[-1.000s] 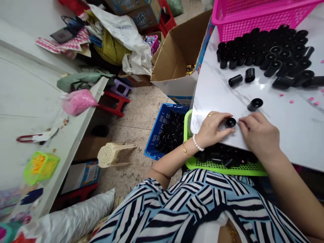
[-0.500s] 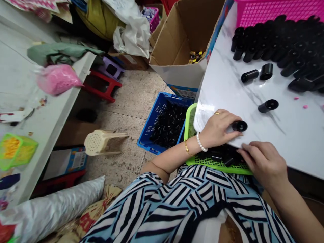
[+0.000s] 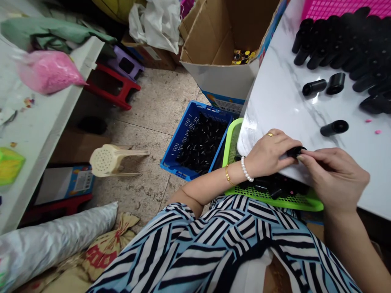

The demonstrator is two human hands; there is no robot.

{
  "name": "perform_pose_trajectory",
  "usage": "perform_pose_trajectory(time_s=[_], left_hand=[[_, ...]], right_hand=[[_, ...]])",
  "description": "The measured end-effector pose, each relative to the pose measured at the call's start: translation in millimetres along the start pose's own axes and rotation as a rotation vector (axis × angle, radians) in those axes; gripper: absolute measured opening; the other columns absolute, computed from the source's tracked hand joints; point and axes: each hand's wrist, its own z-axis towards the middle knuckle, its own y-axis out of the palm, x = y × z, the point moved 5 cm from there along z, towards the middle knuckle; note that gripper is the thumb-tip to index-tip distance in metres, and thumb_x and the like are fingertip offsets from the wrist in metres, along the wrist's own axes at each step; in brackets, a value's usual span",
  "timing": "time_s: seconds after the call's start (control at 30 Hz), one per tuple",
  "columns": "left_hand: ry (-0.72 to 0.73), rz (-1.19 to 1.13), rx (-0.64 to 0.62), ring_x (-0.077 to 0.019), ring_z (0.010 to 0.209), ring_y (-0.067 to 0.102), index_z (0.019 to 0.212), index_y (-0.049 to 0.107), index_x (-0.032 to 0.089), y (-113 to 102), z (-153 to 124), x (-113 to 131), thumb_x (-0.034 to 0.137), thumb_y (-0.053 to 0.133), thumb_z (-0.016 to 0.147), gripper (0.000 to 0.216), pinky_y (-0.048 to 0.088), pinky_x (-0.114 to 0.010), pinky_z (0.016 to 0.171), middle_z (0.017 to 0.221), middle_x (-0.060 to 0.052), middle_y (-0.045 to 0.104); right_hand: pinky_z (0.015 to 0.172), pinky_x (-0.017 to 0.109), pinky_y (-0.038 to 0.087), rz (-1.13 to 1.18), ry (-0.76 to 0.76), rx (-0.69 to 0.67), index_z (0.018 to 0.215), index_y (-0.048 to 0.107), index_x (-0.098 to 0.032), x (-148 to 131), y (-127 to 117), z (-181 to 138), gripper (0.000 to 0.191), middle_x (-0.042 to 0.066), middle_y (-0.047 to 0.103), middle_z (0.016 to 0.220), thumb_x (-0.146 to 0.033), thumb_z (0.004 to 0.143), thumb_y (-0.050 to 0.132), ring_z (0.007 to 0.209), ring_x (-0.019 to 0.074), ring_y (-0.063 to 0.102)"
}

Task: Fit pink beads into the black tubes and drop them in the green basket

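My left hand [image 3: 270, 152] pinches a small black plastic cylinder [image 3: 295, 151] at the near corner of the white marble table [image 3: 281, 110]. My right hand [image 3: 334, 177] meets it from the right, fingers curled and closed on a dark piece that I can barely see. Right under both hands a green basket [image 3: 275, 199] on my lap holds more black parts. One loose black cylinder [image 3: 334, 127] lies on the table just beyond my right hand, and two more [image 3: 325, 85] lie farther back.
A heap of black cylinders [image 3: 345, 40] fills the table's far right, by a pink basket [image 3: 345, 8]. On the floor stand a blue crate of black parts [image 3: 198, 144], an open cardboard box [image 3: 224, 44], a tipped cream stool [image 3: 114, 159] and a red stool [image 3: 111, 83]. A white bench [image 3: 39, 122] runs along the left.
My right hand dropped to the green basket, then came back up to the cylinder in my left hand. The view shifted down and left.
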Motion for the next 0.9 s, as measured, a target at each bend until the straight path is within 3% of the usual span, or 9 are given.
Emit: perform_pose_trajectory(time_s=[0.37, 0.43, 0.57, 0.73, 0.9], left_hand=[[0.013, -0.010, 0.002, -0.0202, 0.111, 0.070, 0.125, 0.072, 0.014, 0.3, -1.0, 0.9, 0.030, 0.065, 0.105, 0.026, 0.048, -0.038, 0.111, 0.117, -0.008, 0.080], [0.020, -0.002, 0.003, -0.0200, 0.109, 0.070, 0.125, 0.072, 0.013, 0.5, -1.1, 1.3, 0.032, 0.064, 0.107, 0.028, 0.048, -0.038, 0.111, 0.117, -0.008, 0.081], [0.014, 0.015, -0.022, -0.0204, 0.110, 0.070, 0.127, 0.072, 0.013, 1.4, -1.3, 0.8, 0.033, 0.063, 0.107, 0.030, 0.048, -0.038, 0.111, 0.118, -0.008, 0.081], [0.030, 0.016, -0.004, -0.0192, 0.111, 0.070, 0.129, 0.071, 0.012, 0.5, -1.8, 1.3, 0.032, 0.064, 0.107, 0.030, 0.047, -0.037, 0.113, 0.120, -0.008, 0.081], [0.006, -0.013, -0.043, -0.0194, 0.112, 0.070, 0.129, 0.072, 0.016, 0.8, -0.9, 1.4, 0.033, 0.061, 0.108, 0.029, 0.047, -0.039, 0.114, 0.123, -0.007, 0.080]], right_hand=[[0.078, 0.033, 0.052, 0.056, 0.165, -0.033, 0.089, 0.085, -0.025, -3.8, 2.3, 4.2, 0.008, 0.000, 0.077, 0.086, -0.030, 0.084, 0.089, 0.080, 0.0160, 0.068], [0.072, 0.031, 0.052, 0.096, 0.293, -0.048, 0.087, 0.083, -0.024, 1.8, 6.2, 4.5, 0.015, 0.000, 0.076, 0.080, -0.034, 0.081, 0.092, 0.073, 0.0150, 0.067], [0.047, 0.024, 0.044, 0.400, 0.607, -0.120, 0.085, 0.073, -0.021, 17.0, 18.5, 1.4, 0.027, -0.005, 0.064, 0.056, -0.039, 0.079, 0.093, 0.046, 0.0113, 0.055], [0.052, 0.021, 0.053, 0.606, 0.701, -0.209, 0.085, 0.071, -0.020, 24.7, 23.5, 1.5, 0.028, -0.002, 0.068, 0.057, -0.030, 0.075, 0.095, 0.045, 0.0112, 0.062], [0.047, 0.022, 0.055, 0.651, 0.722, -0.208, 0.090, 0.071, -0.021, 30.0, 23.7, 2.0, 0.025, -0.004, 0.067, 0.057, -0.024, 0.076, 0.092, 0.044, 0.0119, 0.061]])
